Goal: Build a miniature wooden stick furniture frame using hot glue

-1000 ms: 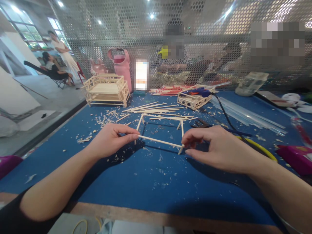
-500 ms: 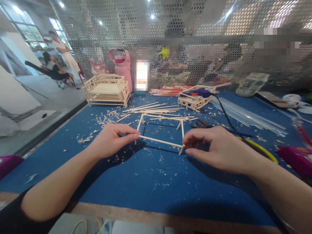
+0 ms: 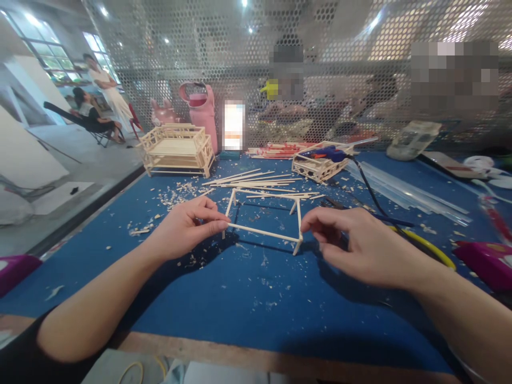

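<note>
A perforated metal screen [image 3: 192, 58] is rising along the far edge of a blue tabletop [image 3: 240, 304], and the work is sitting in the middle of that surface. The right hand [image 3: 356, 245] is hovering low at the near right corner of a stick frame [image 3: 264, 232], its index fingertip at the upright side of that corner; the thumb is standing apart from the finger, so nothing is being gripped there. The left hand [image 3: 182, 229] is pinching the near left corner, thumb and index finger closing together on the thin wood.

Behind the left hand, a pale wooden model [image 3: 178, 146] with railings is standing near the screen, just in front of a pink bottle carrier [image 3: 203, 117]. The frame itself — a rectangle on short legs — is standing between the two hands. Over at the far right, a clear jar [image 3: 414, 140] is leaning, while a blue glue gun [image 3: 334, 154] is resting on a small wooden tray [image 3: 316, 172]. Loose pale sticks [image 3: 236, 185] are lying fanned beyond the frame, and tiny wood shavings [image 3: 176, 194] are littering the blue surface.
</note>
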### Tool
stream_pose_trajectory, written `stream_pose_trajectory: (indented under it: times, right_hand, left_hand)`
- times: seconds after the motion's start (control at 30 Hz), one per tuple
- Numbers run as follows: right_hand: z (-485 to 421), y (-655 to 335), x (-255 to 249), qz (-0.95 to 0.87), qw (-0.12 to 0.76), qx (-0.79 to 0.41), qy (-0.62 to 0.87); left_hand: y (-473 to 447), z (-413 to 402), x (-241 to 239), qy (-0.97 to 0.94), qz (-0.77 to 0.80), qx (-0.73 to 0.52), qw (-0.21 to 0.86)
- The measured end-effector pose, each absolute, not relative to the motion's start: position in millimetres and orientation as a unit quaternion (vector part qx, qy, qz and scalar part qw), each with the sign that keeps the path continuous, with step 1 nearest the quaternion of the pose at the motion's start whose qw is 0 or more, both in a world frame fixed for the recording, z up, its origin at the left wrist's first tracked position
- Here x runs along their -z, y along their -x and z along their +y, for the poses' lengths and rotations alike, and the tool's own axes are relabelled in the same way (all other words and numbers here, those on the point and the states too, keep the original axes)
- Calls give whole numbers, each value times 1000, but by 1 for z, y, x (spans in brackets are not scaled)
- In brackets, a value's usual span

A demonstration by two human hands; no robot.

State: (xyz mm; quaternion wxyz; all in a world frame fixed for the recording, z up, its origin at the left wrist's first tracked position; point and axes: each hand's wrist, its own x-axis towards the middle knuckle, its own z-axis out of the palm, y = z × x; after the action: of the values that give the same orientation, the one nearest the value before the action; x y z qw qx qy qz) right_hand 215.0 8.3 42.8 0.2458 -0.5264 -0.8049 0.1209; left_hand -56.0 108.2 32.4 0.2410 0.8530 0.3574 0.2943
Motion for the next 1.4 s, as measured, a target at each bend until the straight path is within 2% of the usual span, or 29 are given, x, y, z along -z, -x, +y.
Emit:
stream_pose_trajectory:
  times: [0.17,0.33,0.83,1.13,1.4]
  right_hand:
    - [9,-208,-37,-820,281,-55,495]
    - [9,-204,-27,-834,252,-8,491]
    - [9,-202,-31,-834,243,-15,494]
    - [9,-202,-32,-824,242,-33,510]
    - [5,-207,-67,-794,259,-44,548]
  left_hand:
    - [56,108,-32,-847,361,-300,249]
    - [56,105,-35,-841,349,-308,276]
    - [58,107,-38,-780,410,-332,337]
    - [71,101,-48,-711,411,-409,398]
    - [71,82,-45,-638,391,-474,465]
